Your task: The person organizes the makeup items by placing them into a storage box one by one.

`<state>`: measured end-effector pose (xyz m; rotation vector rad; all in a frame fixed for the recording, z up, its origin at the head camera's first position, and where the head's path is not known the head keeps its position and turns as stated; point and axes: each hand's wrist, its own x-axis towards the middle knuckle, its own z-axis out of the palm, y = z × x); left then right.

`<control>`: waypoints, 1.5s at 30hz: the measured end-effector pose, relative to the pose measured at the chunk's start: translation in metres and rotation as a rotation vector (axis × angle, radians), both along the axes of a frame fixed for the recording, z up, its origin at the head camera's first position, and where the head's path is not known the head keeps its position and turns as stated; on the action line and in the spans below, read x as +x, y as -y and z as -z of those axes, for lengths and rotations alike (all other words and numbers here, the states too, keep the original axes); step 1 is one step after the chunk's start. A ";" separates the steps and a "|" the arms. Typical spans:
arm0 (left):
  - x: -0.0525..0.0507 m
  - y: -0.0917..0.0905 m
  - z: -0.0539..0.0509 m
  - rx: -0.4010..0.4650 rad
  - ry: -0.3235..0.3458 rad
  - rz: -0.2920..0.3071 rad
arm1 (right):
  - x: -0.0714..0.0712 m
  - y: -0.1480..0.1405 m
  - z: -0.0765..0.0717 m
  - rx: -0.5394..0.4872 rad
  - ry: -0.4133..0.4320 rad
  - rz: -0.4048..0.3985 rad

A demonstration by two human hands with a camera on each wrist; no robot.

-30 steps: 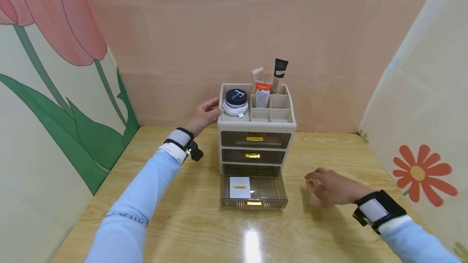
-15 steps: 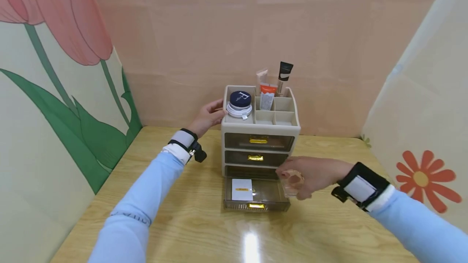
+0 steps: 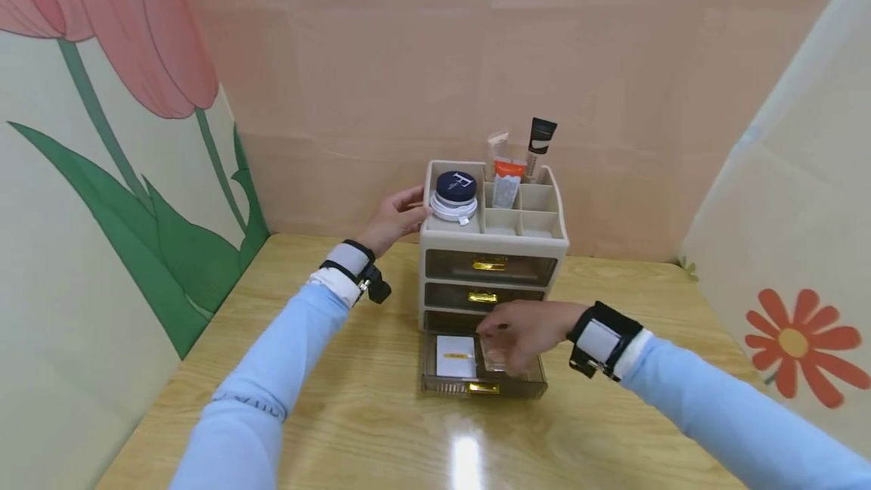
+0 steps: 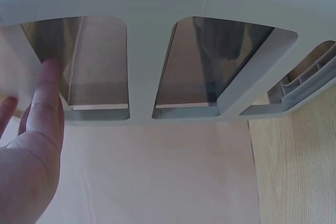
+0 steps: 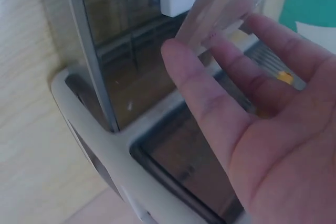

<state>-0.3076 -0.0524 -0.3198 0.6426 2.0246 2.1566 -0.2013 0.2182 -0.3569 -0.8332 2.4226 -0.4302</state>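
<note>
A cream cosmetics organizer [image 3: 435,240] with smoky drawers stands on the table. Its bottom drawer [image 3: 524,389] is pulled out, and a white square box [image 3: 449,365] lies in the left part. My right hand [image 3: 537,326] is over the drawer's right part, pinching a clear, flat, square case [image 5: 223,6] by its edges; the case's contents are unclear. In the head view the case is partly behind the fingers. My left hand [image 3: 393,223] rests against the organizer's upper left side, its fingers extended along the panel [image 4: 144,72].
On top of the organizer sit a dark-lidded round jar [image 3: 456,184] on a white round case [image 3: 454,207], an orange-capped tube [image 3: 506,186], a black-capped tube [image 3: 542,134] and a pale tube [image 3: 497,144]. Two upper drawers [image 3: 449,267] are closed. A pink backdrop [image 3: 381,59] stands behind.
My right hand has moved left with the clear case, from above the table at the right to over the open drawer. The left hand has stayed against the organizer.
</note>
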 end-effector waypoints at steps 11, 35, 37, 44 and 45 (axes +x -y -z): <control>0.000 -0.001 0.001 -0.003 -0.003 0.013 | -0.005 0.011 0.025 0.112 -0.138 0.030; -0.003 0.000 0.001 -0.007 0.003 0.013 | -0.018 0.014 0.085 0.324 -0.467 -0.112; -0.003 -0.001 0.000 -0.007 0.000 0.015 | -0.016 0.015 0.086 0.337 -0.499 -0.109; -0.003 0.000 0.001 -0.016 0.000 0.004 | -0.006 0.021 0.069 0.360 -0.479 -0.058; -0.002 0.000 0.001 -0.017 0.002 0.004 | -0.004 0.021 0.066 0.354 -0.465 -0.039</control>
